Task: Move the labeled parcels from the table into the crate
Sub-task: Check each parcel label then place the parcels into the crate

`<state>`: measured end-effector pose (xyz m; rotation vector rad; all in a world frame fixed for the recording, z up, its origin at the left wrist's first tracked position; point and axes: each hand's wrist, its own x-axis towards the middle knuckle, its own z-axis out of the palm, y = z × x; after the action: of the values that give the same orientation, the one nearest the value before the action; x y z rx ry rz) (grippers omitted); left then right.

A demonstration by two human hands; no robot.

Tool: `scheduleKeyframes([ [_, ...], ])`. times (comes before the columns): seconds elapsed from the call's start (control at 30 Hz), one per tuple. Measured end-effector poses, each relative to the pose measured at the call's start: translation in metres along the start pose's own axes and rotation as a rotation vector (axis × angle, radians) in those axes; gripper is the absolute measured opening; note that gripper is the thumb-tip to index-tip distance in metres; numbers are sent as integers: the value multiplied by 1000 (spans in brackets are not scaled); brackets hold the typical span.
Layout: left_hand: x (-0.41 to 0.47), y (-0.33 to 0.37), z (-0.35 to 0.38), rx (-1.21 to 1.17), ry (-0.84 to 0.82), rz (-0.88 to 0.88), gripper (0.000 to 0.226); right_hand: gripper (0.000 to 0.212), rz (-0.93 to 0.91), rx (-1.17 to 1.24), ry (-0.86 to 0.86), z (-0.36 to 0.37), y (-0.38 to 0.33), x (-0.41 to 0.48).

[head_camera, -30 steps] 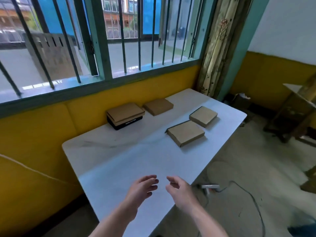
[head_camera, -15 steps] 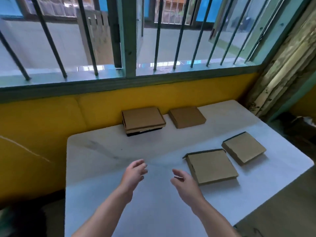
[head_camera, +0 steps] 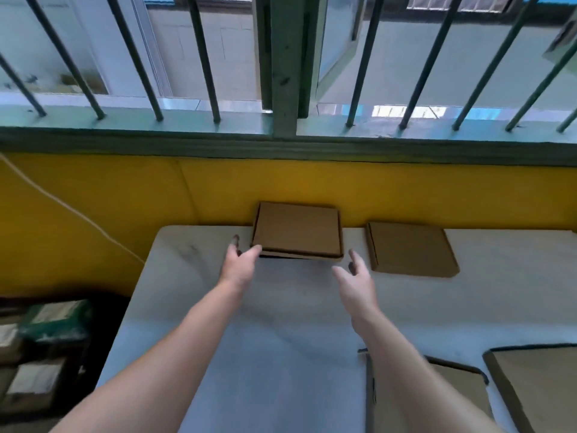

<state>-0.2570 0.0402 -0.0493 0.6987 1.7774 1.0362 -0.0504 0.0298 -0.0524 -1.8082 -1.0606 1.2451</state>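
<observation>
A stack of flat brown cardboard parcels [head_camera: 296, 231] lies at the far edge of the white table [head_camera: 281, 339], against the yellow wall. My left hand [head_camera: 239, 264] reaches its near left corner, the thumb touching the edge, fingers extended. My right hand [head_camera: 356, 281] hovers open just short of the stack's near right corner. A single flat parcel [head_camera: 409, 250] lies to the right of the stack. Two more parcels [head_camera: 449, 398] [head_camera: 537, 385] lie at the near right, partly behind my right forearm. The crate [head_camera: 40, 354] on the floor at the left holds labeled packages.
A barred window with a green sill [head_camera: 281, 145] runs above the yellow wall. A white cable [head_camera: 71, 210] hangs down the wall at the left. The crate sits in a dark gap left of the table.
The view has swung left and closer to the table. Both hands have reached forward from the middle of the table to the stacked parcels at the wall.
</observation>
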Motion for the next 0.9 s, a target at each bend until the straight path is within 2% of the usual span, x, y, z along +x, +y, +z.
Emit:
scheduleKeyframes([
  [0.2,21,7,24,44,0,-18,67,68,28,17,-96,-6,-6,41],
  [0.3,18,4,23,28,-25,-32,61,56,34,91,-152,-6,-5,39],
  [0.63,-41,-13,-30,-185,-20,203,30,34,-182,298,-79,-20,3,-10],
  [0.77,-64,-17,-53,-261,-127,270,53,41,-287,285,-100,-22,-1,-36],
  [0.9,-75,-21,-72,-246,-136,321,47,33,-350,272,-75,-25,-7,-56],
])
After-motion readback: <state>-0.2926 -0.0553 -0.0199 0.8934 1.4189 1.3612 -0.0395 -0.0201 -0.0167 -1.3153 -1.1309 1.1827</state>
